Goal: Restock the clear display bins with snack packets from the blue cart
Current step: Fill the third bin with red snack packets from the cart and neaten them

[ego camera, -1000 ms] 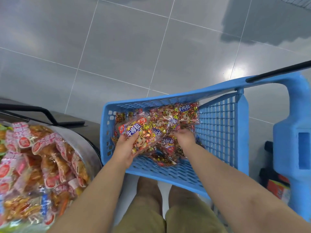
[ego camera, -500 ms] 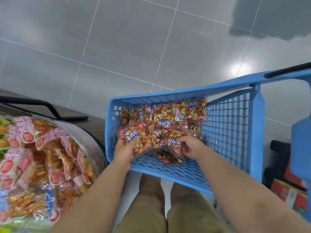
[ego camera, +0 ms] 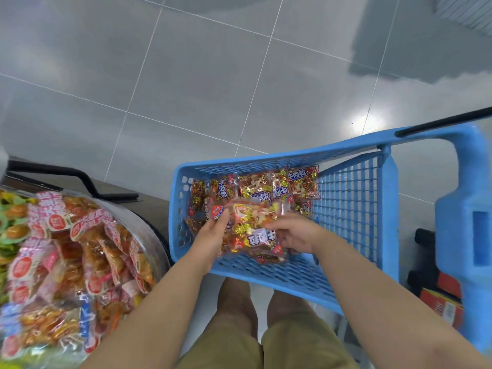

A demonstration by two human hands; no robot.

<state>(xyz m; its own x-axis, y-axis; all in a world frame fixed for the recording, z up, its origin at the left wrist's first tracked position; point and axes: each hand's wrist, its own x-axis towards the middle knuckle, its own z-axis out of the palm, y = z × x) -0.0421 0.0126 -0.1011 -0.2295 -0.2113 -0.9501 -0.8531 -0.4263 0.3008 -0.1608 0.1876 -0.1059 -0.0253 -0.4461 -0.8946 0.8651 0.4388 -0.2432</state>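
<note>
Both hands are down inside the blue cart (ego camera: 266,275). The left hand (ego camera: 211,242) holds the left side of a bunch of snack packets (ego camera: 253,222), with its thumb on a red corner. The right hand (ego camera: 295,235) holds the right side, with its fingers curled over a packet with a purple label. The hands are a little apart, with the bunch between them, near the cart's close wall. Other packets (ego camera: 269,187) lie in a row by the far wall. The right half of the cart's bottom is bare blue grid (lots of room there). The clear bin (ego camera: 151,230) stands just left of the cart, its round edge close to the cart's left wall. It is piled high with red and pink packets (ego camera: 87,249). Grey floor tiles (ego camera: 213,89) spread wide open past the cart.
</note>
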